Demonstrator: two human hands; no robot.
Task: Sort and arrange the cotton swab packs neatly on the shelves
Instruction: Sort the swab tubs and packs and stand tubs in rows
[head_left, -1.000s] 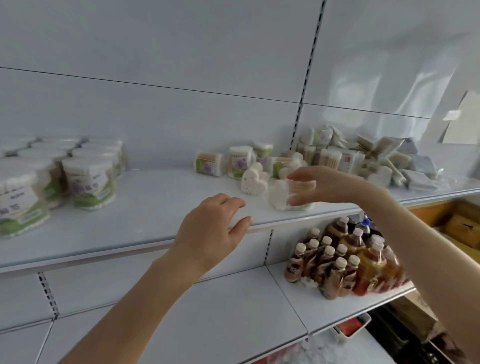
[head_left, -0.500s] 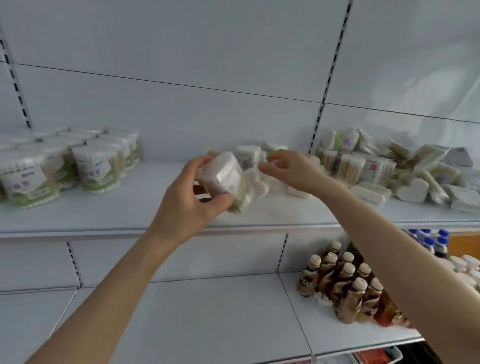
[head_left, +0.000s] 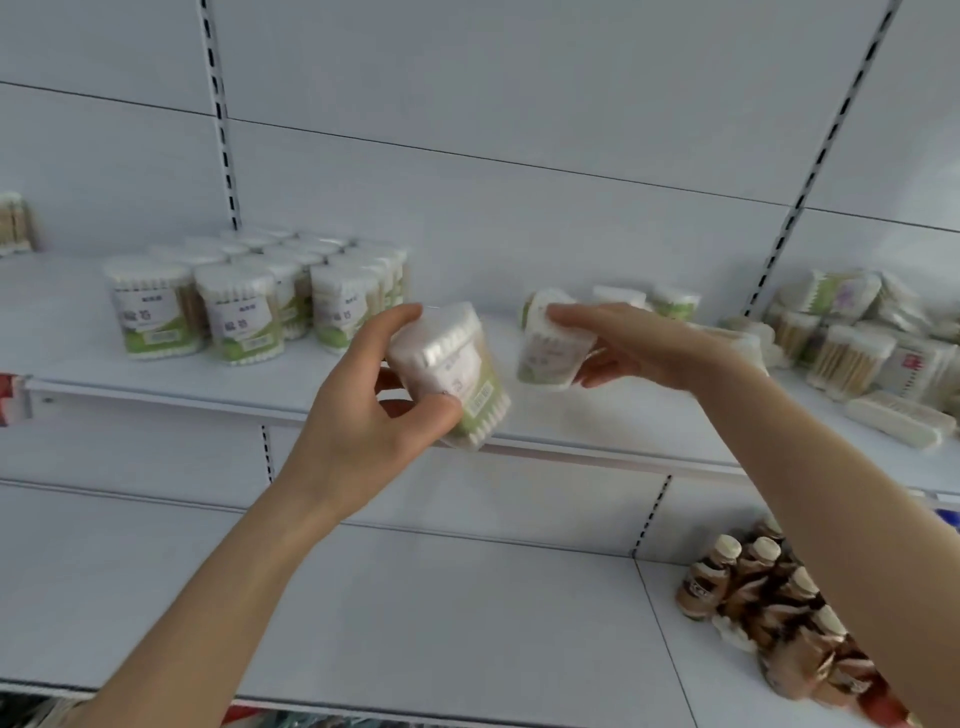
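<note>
At frame centre, the left hand (head_left: 358, 421) grips a tilted cotton swab pack (head_left: 451, 375); the right hand (head_left: 644, 348) pinches a second pack (head_left: 551, 353), both above the upper shelf (head_left: 311, 384).

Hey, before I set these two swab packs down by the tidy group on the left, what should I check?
1. Left hand grips the green-label pack: ok, thumb and fingers curl round it.
2. Right hand grips the second pack: ok.
3. Green-label pack upright: not ok, tilted.
4. Bare upper shelf right of the tidy group: ok.
5. Second pack matches the group's label: cannot tell, blurred.
6. Pile at the right sorted: not ok, jumbled.
</note>
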